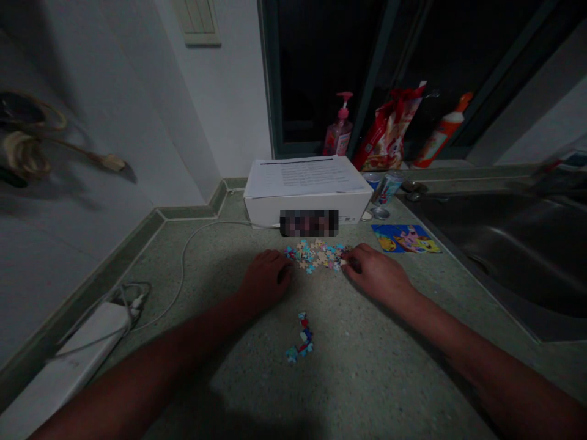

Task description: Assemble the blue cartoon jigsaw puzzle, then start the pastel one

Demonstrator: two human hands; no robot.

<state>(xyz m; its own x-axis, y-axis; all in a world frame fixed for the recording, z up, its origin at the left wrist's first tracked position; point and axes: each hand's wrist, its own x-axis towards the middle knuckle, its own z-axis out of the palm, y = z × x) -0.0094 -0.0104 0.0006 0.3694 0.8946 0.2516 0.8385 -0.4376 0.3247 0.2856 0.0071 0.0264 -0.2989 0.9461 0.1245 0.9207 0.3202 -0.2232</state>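
A loose pile of jigsaw puzzle pieces (316,255), blue, tan and mixed in colour, lies on the speckled countertop. At its left end rests my left hand (266,276), fingers curled down and closed; their tips are hidden. My right hand (380,269) is at the pile's right end, thumb and fingers drawn together against the outermost pieces. Whether either hand grips a piece cannot be made out. Nearer to me, a short curved strip of joined puzzle pieces (304,335) lies flat between my forearms.
Behind the pile, a phone (309,223) leans on a white box (261,209). A colourful cartoon picture (406,238) lies right, near the sink (513,238). A can (387,187) stands beside the box. A white cable (182,269) runs left to a power strip (77,360).
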